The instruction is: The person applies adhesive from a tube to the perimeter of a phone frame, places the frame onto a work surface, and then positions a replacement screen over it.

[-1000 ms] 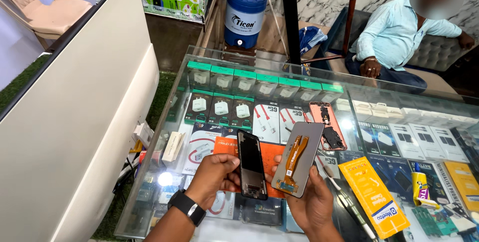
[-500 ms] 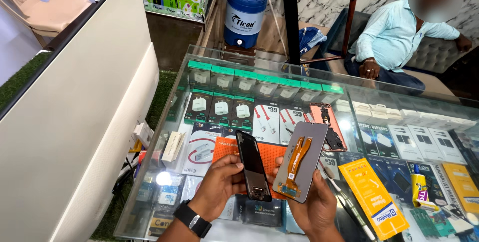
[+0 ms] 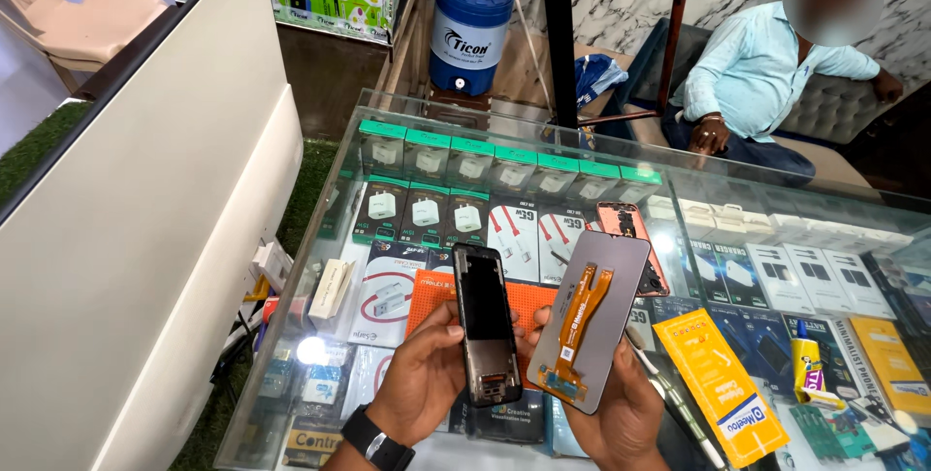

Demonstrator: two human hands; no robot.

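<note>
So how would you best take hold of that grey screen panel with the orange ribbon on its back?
By its long bare edges, coming from below, as the right hand does. The screen panel stands nearly upright with its orange ribbon cable facing the camera, so fingers should probably stay off that. The left hand holds the black phone frame.

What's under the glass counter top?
Under the glass counter lie rows of boxed chargers and cable packs. The left hand and right hand cover some.
</note>
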